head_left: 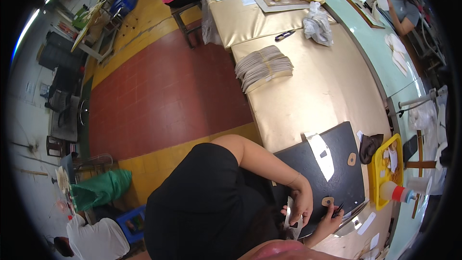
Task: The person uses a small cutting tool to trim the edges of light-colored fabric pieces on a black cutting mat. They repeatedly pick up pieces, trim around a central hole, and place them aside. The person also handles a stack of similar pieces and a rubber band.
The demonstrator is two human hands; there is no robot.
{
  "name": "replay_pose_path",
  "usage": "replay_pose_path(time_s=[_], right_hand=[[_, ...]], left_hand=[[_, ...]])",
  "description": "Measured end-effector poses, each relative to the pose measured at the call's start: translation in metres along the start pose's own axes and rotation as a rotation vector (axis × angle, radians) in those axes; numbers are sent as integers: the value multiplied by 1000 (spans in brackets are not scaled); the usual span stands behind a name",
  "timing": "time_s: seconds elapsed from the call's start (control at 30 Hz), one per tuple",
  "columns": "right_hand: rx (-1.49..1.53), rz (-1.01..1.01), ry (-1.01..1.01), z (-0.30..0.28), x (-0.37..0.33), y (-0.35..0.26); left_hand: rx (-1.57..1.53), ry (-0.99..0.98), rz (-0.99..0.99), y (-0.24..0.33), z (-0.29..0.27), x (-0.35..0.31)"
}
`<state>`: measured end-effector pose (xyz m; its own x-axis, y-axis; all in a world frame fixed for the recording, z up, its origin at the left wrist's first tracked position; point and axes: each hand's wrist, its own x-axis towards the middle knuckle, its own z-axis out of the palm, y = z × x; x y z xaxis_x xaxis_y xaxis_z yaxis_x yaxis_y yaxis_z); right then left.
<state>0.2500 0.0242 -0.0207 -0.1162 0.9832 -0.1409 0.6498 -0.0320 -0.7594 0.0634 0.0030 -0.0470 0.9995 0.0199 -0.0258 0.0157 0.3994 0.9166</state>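
My left hand (302, 206) bends down at the near edge of a black board (294, 161), its fingers closed around a small pale strip (290, 217). To its right, my right hand (329, 222) grips a thin black pen-like tool (339, 210); its exact kind is unclear. By the right fingertips lies a tan piece with a dark centre (327, 202). A similar tan piece (352, 159) rests farther right on the board. A shiny white piece with a dark rectangle (321, 156) lies across the board's far part.
Right of the board are a dark brown cloth (371, 149), a yellow basket (377, 190) and a red-banded bottle (397, 193). Farther off on the gold-covered table (327, 82) sit a tied stack of card-like pieces (262, 69), a dark cutter-like tool (285, 35) and crumpled plastic (317, 25). Other people sit nearby.
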Motion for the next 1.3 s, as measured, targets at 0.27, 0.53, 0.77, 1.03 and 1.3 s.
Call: replay_pose_path(time_s=[0.27, 0.53, 0.77, 1.03, 1.3], right_hand=[[183, -38, 4, -1, -1, 8], [123, -62, -52, -9, -2, 16], [322, -60, 1, -9, -2, 18], [230, -84, -116, -8, -3, 6], [191, -63, -145, 1, -4, -6]], left_hand=[[-36, -23, -22, 0, 3, 0], [-64, -7, -58, 3, 4, -3], [-104, 13, -84, 5, 6, -5], [-98, 12, -92, 8, 6, -7], [-117, 5, -96, 5, 6, -5]])
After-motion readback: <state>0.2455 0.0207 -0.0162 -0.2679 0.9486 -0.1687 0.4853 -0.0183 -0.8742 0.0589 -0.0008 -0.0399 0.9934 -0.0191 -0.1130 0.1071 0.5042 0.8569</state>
